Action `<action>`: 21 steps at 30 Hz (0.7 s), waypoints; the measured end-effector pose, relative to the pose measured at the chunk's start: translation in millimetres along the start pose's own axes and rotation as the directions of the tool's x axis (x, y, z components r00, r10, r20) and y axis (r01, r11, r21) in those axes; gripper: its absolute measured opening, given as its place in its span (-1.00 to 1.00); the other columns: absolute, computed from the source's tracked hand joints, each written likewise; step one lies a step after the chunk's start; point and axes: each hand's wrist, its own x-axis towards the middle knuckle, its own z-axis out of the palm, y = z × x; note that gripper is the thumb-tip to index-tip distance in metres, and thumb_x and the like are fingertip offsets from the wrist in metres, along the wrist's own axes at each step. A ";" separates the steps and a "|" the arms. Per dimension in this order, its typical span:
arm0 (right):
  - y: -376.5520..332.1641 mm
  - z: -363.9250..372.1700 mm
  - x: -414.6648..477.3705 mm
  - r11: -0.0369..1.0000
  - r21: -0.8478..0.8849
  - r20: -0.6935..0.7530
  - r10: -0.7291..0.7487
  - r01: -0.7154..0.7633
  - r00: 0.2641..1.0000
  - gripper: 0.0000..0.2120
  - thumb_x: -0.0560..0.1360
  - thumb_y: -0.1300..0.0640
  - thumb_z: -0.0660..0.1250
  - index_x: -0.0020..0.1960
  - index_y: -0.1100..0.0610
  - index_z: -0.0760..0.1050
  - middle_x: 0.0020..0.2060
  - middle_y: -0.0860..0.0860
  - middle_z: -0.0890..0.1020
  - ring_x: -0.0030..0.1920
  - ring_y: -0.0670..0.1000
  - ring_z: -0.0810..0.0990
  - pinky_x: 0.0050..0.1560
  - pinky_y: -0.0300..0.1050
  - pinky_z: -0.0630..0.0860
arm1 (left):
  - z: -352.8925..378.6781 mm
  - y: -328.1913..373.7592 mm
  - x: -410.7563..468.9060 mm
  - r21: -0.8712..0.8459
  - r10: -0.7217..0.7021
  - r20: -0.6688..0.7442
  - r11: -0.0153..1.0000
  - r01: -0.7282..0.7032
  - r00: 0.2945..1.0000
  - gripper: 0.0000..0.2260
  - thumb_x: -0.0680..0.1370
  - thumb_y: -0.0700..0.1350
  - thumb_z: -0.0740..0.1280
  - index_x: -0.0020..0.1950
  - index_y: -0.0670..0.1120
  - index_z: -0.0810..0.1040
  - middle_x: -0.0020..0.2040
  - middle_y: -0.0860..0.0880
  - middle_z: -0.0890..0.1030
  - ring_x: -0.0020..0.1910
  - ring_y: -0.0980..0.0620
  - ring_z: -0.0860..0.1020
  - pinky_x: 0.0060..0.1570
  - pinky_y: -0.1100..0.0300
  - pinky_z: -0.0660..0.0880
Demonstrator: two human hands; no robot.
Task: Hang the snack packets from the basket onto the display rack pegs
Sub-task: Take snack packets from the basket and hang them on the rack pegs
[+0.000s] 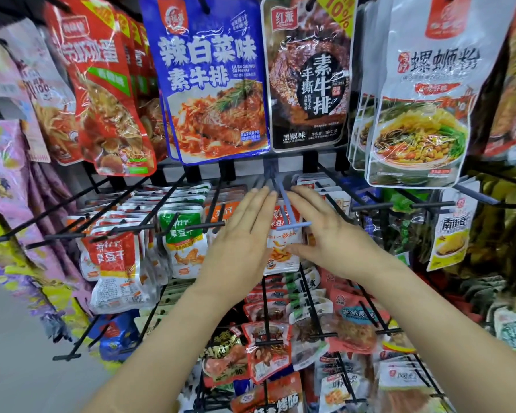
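Though behind left hand (242, 236), orange packet (280, 236) (half hidden)

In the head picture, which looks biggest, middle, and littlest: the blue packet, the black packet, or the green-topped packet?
1. blue packet
2. black packet, slightly narrower
3. green-topped packet, clearly smallest
Nearness to the camera may exaggerate the top two.

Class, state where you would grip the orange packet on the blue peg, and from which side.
Pinch the orange packet by its lower edge, coming from the front. It hangs flat facing outward, and the blue peg with its crossbar covers its top.
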 end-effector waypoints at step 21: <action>-10.0 -8.5 -45.2 0.987 -0.162 -0.031 -0.005 0.000 0.999 -0.43 0.60 -0.08 0.13 0.56 -0.09 0.05 0.58 -0.08 0.05 -0.06 0.09 0.63 -0.27 -0.07 0.52 | -5.6 20.2 -28.9 -0.262 -0.247 -0.046 0.938 0.227 0.968 -0.45 0.55 -0.18 0.35 0.51 -0.01 0.27 0.52 0.04 0.24 0.48 0.05 0.22 0.41 0.25 0.11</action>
